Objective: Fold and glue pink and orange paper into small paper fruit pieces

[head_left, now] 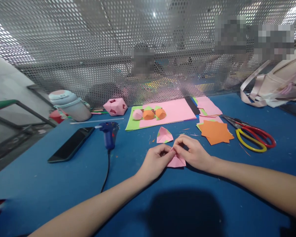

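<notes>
Both hands meet over a small folded piece of pink paper (177, 162) on the blue table. My left hand (156, 161) pinches its upper edge between thumb and fingers. From the other side, my right hand (192, 152) grips the same edge, with the fingertips of both hands touching. The paper's lower part shows below the hands; its top is hidden by my fingers. Just beyond the hands stands a folded pink paper piece (164, 135) with green at its corners. Small paper scraps lie around it.
A blue glue gun (109, 134) with its cord and a black phone (71, 144) lie left. Scissors (255, 135) and orange paper squares (215, 132) lie right. Behind are paper sheets (177, 113), a pink paper ball (115, 107), a bottle (70, 104) and a perforated metal screen (108, 49).
</notes>
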`<state>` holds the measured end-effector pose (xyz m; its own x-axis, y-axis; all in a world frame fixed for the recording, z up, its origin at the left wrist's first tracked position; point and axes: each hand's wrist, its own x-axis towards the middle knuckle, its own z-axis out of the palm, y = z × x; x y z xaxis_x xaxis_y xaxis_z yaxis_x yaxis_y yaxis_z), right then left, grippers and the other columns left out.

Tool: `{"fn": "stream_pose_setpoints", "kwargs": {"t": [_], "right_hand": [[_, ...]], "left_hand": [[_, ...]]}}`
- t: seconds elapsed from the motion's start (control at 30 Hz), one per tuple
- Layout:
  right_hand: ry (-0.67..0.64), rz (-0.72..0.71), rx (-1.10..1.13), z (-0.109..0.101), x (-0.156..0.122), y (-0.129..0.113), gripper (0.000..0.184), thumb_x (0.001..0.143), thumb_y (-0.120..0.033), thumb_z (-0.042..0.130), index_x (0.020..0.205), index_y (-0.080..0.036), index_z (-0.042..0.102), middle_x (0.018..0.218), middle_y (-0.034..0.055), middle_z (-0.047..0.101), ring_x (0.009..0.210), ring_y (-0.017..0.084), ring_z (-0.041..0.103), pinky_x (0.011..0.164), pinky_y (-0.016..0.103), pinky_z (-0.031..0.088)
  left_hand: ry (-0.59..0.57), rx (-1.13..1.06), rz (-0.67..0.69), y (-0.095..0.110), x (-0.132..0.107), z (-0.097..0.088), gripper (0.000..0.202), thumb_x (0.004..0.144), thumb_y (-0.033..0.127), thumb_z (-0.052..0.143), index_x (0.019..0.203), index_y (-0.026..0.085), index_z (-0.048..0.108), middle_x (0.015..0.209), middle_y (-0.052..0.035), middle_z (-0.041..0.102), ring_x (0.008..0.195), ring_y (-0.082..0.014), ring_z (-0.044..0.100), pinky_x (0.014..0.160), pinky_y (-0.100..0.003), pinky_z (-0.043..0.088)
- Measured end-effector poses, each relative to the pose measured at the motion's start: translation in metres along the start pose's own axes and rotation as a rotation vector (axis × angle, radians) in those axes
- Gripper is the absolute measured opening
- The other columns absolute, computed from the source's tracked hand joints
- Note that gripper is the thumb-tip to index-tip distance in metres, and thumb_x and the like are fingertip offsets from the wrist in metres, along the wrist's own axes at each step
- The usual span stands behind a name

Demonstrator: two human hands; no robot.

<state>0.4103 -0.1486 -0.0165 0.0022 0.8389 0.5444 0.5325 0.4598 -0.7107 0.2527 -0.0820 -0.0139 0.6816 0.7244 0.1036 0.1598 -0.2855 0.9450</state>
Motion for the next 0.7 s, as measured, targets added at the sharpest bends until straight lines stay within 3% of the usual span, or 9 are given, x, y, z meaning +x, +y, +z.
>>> {"fn": "stream_pose_setpoints", "kwargs": {"t": [0.17,0.33,0.43,0.53,0.7], "right_hand": [[-0.009,0.039,0.031,-0.0008,0.0013,-0.0005,0.015,0.088,-0.015,0.049,0.075,-0.017,0.052,0.074,-0.0020,0.051,0.070,0.010,0.048,0.066,0.024,0.039],[-0.052,0.158,0.095,-0.0031,0.0039,-0.0025,0.011,0.087,-0.014,0.050,0.077,-0.017,0.055,0.075,-0.0017,0.055,0.070,0.010,0.050,0.066,0.023,0.040],[-0.082,0.135,0.104,-0.0034,0.0045,-0.0029,0.012,0.086,-0.013,0.051,0.075,-0.017,0.055,0.075,-0.0016,0.055,0.070,0.010,0.051,0.066,0.023,0.041],[-0.088,0.095,0.096,-0.0031,0.0044,-0.0036,0.012,0.085,-0.013,0.051,0.075,-0.017,0.057,0.076,-0.0013,0.056,0.071,0.011,0.051,0.067,0.024,0.041],[-0.081,0.211,0.047,0.0001,0.0022,-0.0037,0.008,0.087,-0.020,0.051,0.084,-0.018,0.058,0.078,0.0002,0.058,0.070,0.012,0.052,0.063,0.025,0.042]], "left_hand": [[0.018,0.021,-0.007,-0.0026,-0.0011,0.0005,0.019,0.078,0.031,0.064,0.069,0.014,0.063,0.067,-0.0011,0.062,0.062,-0.0111,0.051,0.058,-0.022,0.039],[-0.053,-0.139,-0.082,-0.0083,0.0017,0.0005,0.021,0.074,0.033,0.068,0.069,0.014,0.059,0.067,-0.0002,0.060,0.060,-0.0102,0.050,0.054,-0.021,0.037],[-0.059,-0.106,-0.095,-0.0090,0.0023,0.0012,0.025,0.071,0.033,0.070,0.064,0.015,0.053,0.058,0.0036,0.053,0.052,-0.0080,0.044,0.048,-0.020,0.031],[0.008,0.037,-0.029,-0.0059,0.0005,0.0019,0.026,0.074,0.032,0.067,0.060,0.016,0.051,0.055,0.0049,0.048,0.051,-0.0076,0.040,0.048,-0.020,0.030],[0.201,0.153,0.065,-0.0015,-0.0026,0.0023,0.024,0.078,0.032,0.061,0.062,0.016,0.054,0.058,0.0032,0.052,0.055,-0.0099,0.045,0.053,-0.021,0.035]]}}
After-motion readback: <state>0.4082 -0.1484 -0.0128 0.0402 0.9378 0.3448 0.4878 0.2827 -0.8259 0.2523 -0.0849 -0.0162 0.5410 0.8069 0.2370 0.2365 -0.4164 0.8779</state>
